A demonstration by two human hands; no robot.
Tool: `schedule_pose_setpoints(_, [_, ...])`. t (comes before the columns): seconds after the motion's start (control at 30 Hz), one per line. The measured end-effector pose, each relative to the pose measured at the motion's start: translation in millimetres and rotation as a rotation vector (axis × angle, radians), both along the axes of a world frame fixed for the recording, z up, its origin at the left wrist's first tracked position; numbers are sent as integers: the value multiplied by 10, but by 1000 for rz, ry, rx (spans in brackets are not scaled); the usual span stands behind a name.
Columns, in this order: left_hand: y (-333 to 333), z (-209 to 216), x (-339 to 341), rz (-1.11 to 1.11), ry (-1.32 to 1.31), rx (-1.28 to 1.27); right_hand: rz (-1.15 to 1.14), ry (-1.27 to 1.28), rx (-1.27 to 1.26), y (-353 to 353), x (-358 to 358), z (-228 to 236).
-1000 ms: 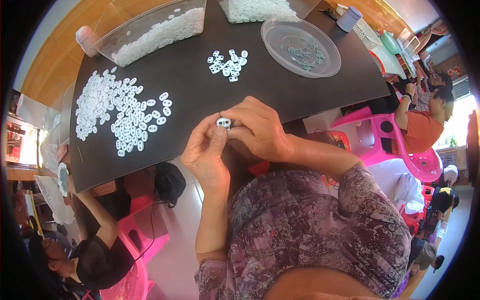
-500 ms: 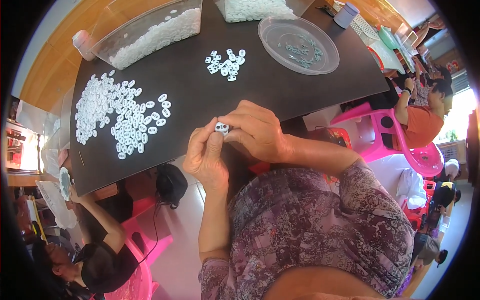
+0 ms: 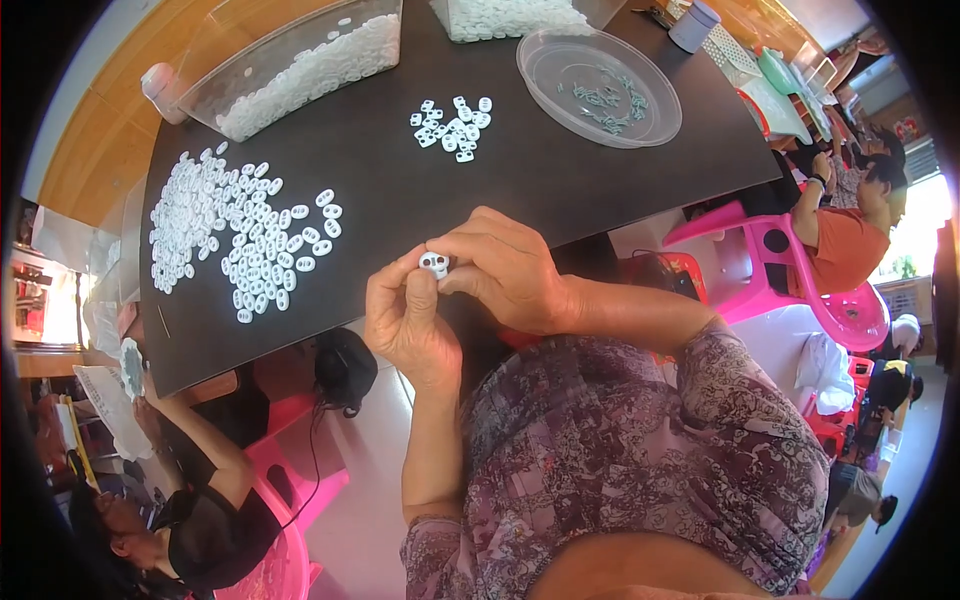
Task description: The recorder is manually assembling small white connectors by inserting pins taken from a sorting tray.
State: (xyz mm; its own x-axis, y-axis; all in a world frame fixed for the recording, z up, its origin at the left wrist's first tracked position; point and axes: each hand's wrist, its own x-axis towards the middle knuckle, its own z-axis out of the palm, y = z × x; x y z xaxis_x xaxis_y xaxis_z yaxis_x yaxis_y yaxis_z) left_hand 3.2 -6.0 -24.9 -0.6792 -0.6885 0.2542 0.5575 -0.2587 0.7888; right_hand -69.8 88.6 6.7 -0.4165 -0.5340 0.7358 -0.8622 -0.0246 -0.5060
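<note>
A small white plastic piece with dark round holes sits pinched between my two hands, just off the table's near edge. My left hand grips it with thumb and fingertips from one side. From the other side my right hand closes on it, thumb and forefinger together. Beyond them on the dark table lies a small group of white pieces. Farther left spreads a large pile of white oval pieces with holes. A round clear dish holds small greenish-grey slivers.
Clear bins of white pieces stand along the far side. A pink-capped bottle and a lidded grey cup stand near the back corners. A co-worker sits at left, near a pink chair; other people sit at right.
Both hands have shifted slightly left and down with the white piece. Its holed face has turned more toward me. The piles and dish look unchanged.
</note>
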Motion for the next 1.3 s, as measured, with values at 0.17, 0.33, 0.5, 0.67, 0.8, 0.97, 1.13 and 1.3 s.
schedule_pose_setpoints(0.17, [16, 4, 18, -16, 19, 7, -15, 9, -9, -3, 15, -8])
schedule_pose_setpoints(0.33, [59, 9, 7, 13, -6, 39, -27, 51, -44, -40, 42, -48])
schedule_pose_setpoints(0.5, [112, 28, 19, 33, 35, 16, -46, 93, -114, -95, 61, -105])
schedule_pose_setpoints(0.67, [146, -48, -24, 105, 36, -26, -56, 142, -154, -133, 47, -151])
schedule_pose_setpoints(0.8, [162, -63, -46, 133, 27, -49, -67, 173, -155, -153, 24, -198])
schedule_pose_setpoints(0.97, [199, -35, -64, 151, -14, -43, -74, 194, -155, -158, 2, -206])
schedule_pose_setpoints(1.13, [146, -25, -38, 38, -155, -181, -90, 10, -47, -3, -79, -107])
schedule_pose_setpoints(1.3, [100, 168, -198, -84, -357, -254, -248, -38, 62, 355, -425, 160])
